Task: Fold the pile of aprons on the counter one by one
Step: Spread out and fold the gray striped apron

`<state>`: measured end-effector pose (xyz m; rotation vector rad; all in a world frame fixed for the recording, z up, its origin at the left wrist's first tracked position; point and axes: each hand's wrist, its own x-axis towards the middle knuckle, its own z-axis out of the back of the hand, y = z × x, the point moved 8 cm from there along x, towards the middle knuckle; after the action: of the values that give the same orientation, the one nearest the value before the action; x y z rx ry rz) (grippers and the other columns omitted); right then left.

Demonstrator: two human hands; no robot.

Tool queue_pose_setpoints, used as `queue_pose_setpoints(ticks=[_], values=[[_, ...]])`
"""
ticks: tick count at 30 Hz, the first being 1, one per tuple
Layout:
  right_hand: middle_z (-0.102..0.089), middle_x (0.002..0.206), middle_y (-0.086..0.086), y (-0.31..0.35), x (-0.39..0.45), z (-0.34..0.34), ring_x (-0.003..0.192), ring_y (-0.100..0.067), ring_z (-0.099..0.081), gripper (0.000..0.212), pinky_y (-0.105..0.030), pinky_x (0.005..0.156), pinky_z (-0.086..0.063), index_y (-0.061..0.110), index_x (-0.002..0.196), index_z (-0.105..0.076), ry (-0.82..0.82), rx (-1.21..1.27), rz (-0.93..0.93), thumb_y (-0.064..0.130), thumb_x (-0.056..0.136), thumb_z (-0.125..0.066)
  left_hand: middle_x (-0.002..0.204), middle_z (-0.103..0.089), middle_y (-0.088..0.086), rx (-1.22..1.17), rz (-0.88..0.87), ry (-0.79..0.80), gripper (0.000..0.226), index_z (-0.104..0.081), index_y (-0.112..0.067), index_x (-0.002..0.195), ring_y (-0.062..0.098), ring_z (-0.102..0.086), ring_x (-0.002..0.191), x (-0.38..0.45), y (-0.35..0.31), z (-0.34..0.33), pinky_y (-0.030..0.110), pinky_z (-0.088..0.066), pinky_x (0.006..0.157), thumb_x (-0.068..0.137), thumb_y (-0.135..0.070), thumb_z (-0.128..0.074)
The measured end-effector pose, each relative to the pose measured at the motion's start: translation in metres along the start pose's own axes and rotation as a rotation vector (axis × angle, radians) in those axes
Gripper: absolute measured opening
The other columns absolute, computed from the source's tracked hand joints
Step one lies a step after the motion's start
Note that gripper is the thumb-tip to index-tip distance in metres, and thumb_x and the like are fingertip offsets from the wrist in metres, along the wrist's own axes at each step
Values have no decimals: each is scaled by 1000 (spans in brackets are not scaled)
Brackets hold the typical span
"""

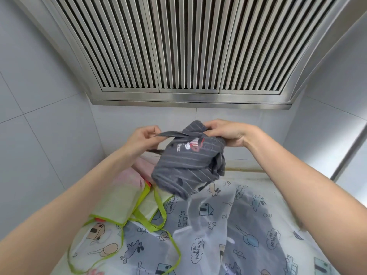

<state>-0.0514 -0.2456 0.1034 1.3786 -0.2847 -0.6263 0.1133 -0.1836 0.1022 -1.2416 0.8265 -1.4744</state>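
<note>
A grey striped apron [186, 165] with a red and white print hangs bunched in the air above the counter. My left hand [142, 136] pinches its grey strap [168, 133], pulled out to the left. My right hand [226, 132] grips the apron's top edge. Below lies a translucent white apron [248, 225] with cartoon prints, spread over the counter. To its left sits a pale green apron [117, 203] with bright green trim and straps. A pink apron [137, 169] lies behind that one.
A steel extractor hood [188, 56] with slatted filters hangs overhead. Grey tiled walls [39, 135] close in on the left and back. A steel panel [337, 155] stands at the right. The counter's back edge [244, 169] shows behind the pile.
</note>
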Motion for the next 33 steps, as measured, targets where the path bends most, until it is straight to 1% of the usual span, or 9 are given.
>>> queue_pose_setpoints(ticks=[4, 7, 9, 11, 15, 18, 21, 27, 33], values=[[-72, 95, -2, -10, 1, -1, 80, -13, -68, 22, -26, 78, -55, 12, 106, -63, 44, 0, -2, 2, 90, -51, 45, -46, -12, -46, -81, 34, 18, -52, -17, 63, 1, -42, 44, 5, -23, 12, 12, -36, 50, 71, -16, -68], [-71, 98, -5, -6, -5, 11, 81, -15, -68, 28, -28, 80, -55, 12, 107, -63, 26, 30, 21, 10, 80, -59, 66, -61, -5, -8, 103, 326, 34, -61, -21, 70, 6, -58, 66, -8, -4, 5, 16, -47, 67, 61, -46, -82], [-72, 96, -6, -7, -8, 18, 80, -16, -69, 32, -28, 78, -55, 12, 104, -65, -7, 42, 25, 12, 73, -63, 99, -69, 9, 58, 312, 570, 66, -62, -11, 99, 22, -65, 95, -27, 17, -9, 35, -49, 93, 60, -62, -77], [-72, 96, -6, -6, -7, 17, 81, -17, -69, 34, -30, 80, -55, 12, 103, -66, -12, 28, 25, 14, 69, -68, 120, -63, 17, 41, 470, 677, 88, -51, -11, 123, 34, -62, 108, -38, 24, -26, 47, -45, 99, 58, -64, -77], [-65, 117, -10, 4, 4, 4, 95, -17, -66, 42, -29, 87, -54, 8, 120, -59, -148, -162, 6, 14, 80, -70, 94, -73, -1, -161, 491, 413, 41, -59, -16, 109, 13, -70, 83, -21, 10, -67, 26, -57, 69, 74, -36, -67], [-55, 127, -4, 10, 0, 25, 108, -20, -56, 57, -28, 88, -45, 10, 127, -53, -526, -341, -19, 37, 80, -72, 102, -71, 6, -252, 456, 51, 38, -59, -10, 118, 18, -68, 85, 1, 27, -53, 30, -56, 77, 83, -22, -66], [-48, 124, -3, -24, 1, 17, 107, -28, -57, 71, -39, 90, -49, 7, 131, -45, -486, -271, -243, 56, 82, -60, 112, -67, 12, -276, 427, -201, 47, -56, -14, 123, 26, -66, 94, 7, 40, -27, 39, -54, 83, 79, -16, -73], [-61, 124, -2, -38, 19, -5, 113, -18, -55, 50, -40, 99, -41, 13, 124, -55, -403, -25, -83, 49, 89, -55, 110, -69, 10, -447, 461, -99, 41, -58, -16, 121, 23, -68, 91, 6, 33, -44, 32, -56, 70, 88, -39, -60], [-71, 86, -7, -47, 24, -19, 75, -17, -68, 41, -25, 70, -55, 6, 98, -63, -452, 295, -1, 44, 93, -50, 118, -65, 10, -668, 467, -162, 49, -58, -11, 124, 22, -65, 96, 2, 40, -47, 32, -51, 82, 95, -47, -44]])
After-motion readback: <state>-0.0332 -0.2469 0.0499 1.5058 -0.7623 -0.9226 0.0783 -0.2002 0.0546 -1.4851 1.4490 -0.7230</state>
